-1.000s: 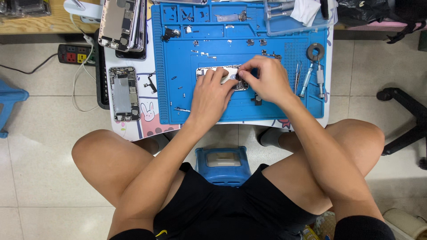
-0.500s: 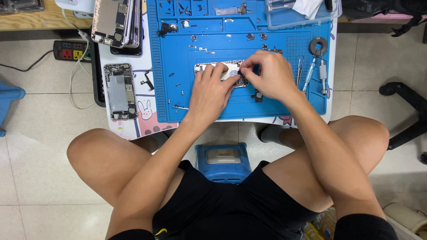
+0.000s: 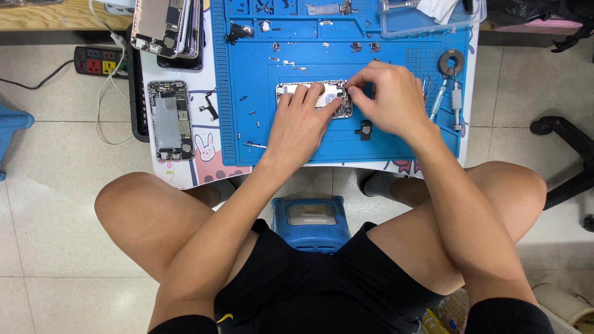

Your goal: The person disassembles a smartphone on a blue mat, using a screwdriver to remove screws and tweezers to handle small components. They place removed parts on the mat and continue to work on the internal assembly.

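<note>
The opened, silver-framed phone body (image 3: 314,98) lies flat in the middle of the blue silicone repair mat (image 3: 247,133), which covers the small white table (image 3: 185,176). The left hand (image 3: 301,124) rests palm-down on it, fingers spread and pressing the frame to hold it steady rather than closing round it. The right hand (image 3: 390,99) hovers at the phone's right end with thumb and forefinger pinched nearly shut; whatever sits between them is too small to make out, so I cannot tell what it holds.

Risks, as I judge them: a tiny part nipped at the fingertips could slip and bounce among the loose screws and brackets scattered over the mat, where it would be hard to pick out again. If the left hand eases its pressure, the phone could skate on the mat and strain a fragile cable inside. The small black component (image 3: 365,129) lies just beside the right wrist and could be swept off the mat's front edge toward the floor.

Count: 1 phone being worked on; 1 second stripped phone shell (image 3: 168,120) on the table's left; 1 stack of further phone parts (image 3: 167,28) above it, number unclear; 2 metal-handled screwdrivers (image 3: 448,99) at the mat's right; 1 dark ring-shaped piece (image 3: 451,62); 1 black power strip (image 3: 99,62) on the tiled floor; 1 blue stool (image 3: 311,222) under the person.
</note>
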